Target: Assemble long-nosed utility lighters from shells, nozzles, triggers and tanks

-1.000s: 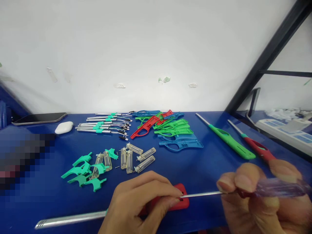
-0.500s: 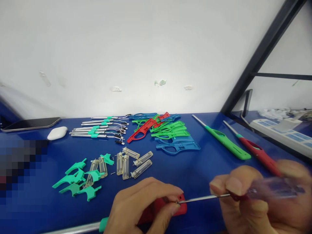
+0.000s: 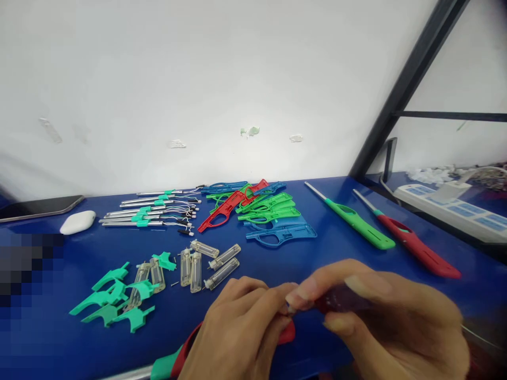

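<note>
At the bottom of the view, my left hand [image 3: 243, 327] is closed around a red lighter [image 3: 288, 332]. The lighter's green collar [image 3: 164, 367] and metal tube stick out to the left, and much of its red body is hidden under my fingers. My right hand [image 3: 396, 316] is closed on a screwdriver [image 3: 348, 298] with a see-through purplish handle. Its index fingertip touches the fingertips of my left hand over the lighter's end. What lies between those fingertips is too small and covered to make out, and the screwdriver's shaft is hidden.
Green triggers [image 3: 134, 318] and clear fuel tanks [image 3: 195, 272] lie to the left. Behind are metal tubes with wires [image 3: 134, 216] and coloured half shells [image 3: 281, 234]. A green lighter [image 3: 362, 226] and another red lighter [image 3: 420, 245] lie right, before a power strip [image 3: 455, 208].
My right hand has moved left with the screwdriver, its fingertips now meeting my left hand. The shaft, visible before, is now covered. The whole view has shifted slightly.
</note>
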A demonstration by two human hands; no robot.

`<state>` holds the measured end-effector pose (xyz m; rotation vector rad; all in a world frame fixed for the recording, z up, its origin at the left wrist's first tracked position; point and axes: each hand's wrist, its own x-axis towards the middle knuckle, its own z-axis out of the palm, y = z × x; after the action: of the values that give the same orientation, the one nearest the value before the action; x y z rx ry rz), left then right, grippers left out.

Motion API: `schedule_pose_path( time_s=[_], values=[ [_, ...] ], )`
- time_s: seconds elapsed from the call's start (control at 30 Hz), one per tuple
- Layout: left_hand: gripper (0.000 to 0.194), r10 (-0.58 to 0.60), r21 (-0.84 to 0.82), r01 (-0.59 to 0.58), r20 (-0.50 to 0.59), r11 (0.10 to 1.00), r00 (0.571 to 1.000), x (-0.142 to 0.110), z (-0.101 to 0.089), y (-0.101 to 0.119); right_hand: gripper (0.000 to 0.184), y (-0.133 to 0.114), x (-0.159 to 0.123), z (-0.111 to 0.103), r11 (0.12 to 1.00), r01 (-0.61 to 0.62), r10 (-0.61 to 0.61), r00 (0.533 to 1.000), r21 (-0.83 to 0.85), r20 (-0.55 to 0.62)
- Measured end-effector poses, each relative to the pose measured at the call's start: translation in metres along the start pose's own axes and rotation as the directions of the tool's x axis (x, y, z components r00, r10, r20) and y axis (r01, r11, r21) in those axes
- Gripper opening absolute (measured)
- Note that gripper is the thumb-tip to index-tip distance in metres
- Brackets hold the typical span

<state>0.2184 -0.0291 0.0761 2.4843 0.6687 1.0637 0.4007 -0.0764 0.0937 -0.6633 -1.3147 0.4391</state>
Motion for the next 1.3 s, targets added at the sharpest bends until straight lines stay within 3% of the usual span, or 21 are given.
schedule_pose_path(
  time_s=[0.1, 0.27, 0.47, 0.57, 0.7, 0.87, 0.93, 1.03, 1.13, 1.3],
  values=[
    [0.02, 0.049, 0.055, -0.049, 0.009, 0.997, 0.999, 0.001, 0.002, -0.002, 0.045, 0.003, 0.004, -0.003, 0.997, -0.006, 0.003, 0.999, 0.083, 0.047],
    [0.03, 0.148, 0.154, -0.145, -0.006, 0.977, 0.989, -0.002, 0.01, -0.007, 0.058, 0.004, 0.002, -0.003, 0.999, -0.017, 0.013, 0.995, 0.036, 0.099],
    [0.033, 0.153, 0.175, -0.154, 0.019, 0.972, 0.988, -0.006, 0.008, -0.006, 0.044, 0.007, 0.004, 0.003, 0.997, 0.044, -0.042, 0.999, 0.062, -0.028],
    [0.036, 0.11, 0.153, -0.111, 0.013, 0.982, 0.994, -0.007, 0.007, -0.005, 0.039, 0.006, 0.005, 0.004, 0.995, 0.07, -0.066, 0.996, 0.076, -0.061],
    [0.041, 0.027, 0.056, -0.025, -0.048, 0.998, 0.998, -0.008, 0.007, -0.005, 0.039, 0.006, 0.0, 0.007, 0.992, 0.103, -0.085, 0.973, 0.074, -0.215],
    [0.047, -0.037, -0.043, 0.033, -0.108, 0.999, 0.993, -0.007, 0.002, 0.0, 0.033, 0.005, -0.006, 0.013, 0.994, 0.1, -0.068, 0.882, 0.044, -0.466],
    [0.054, -0.086, -0.1, 0.075, -0.106, 0.992, 0.991, -0.006, -0.001, 0.003, 0.032, 0.005, -0.008, 0.014, 0.995, 0.091, -0.054, 0.857, 0.047, -0.513],
    [0.06, -0.183, -0.214, 0.16, -0.093, 0.964, 0.979, -0.006, -0.004, 0.006, 0.032, 0.005, -0.008, 0.013, 0.992, 0.11, -0.07, 0.894, 0.065, -0.443],
    [0.054, -0.29, -0.306, 0.26, -0.057, 0.916, 0.955, -0.008, -0.004, 0.006, 0.041, 0.008, -0.009, 0.009, 0.982, 0.152, -0.108, 0.936, 0.108, -0.334],
    [0.059, -0.356, -0.469, 0.31, -0.012, 0.827, 0.934, -0.009, -0.002, 0.009, 0.039, 0.015, -0.009, 0.002, 0.977, 0.192, -0.151, 0.933, 0.097, -0.326]
  ],
)
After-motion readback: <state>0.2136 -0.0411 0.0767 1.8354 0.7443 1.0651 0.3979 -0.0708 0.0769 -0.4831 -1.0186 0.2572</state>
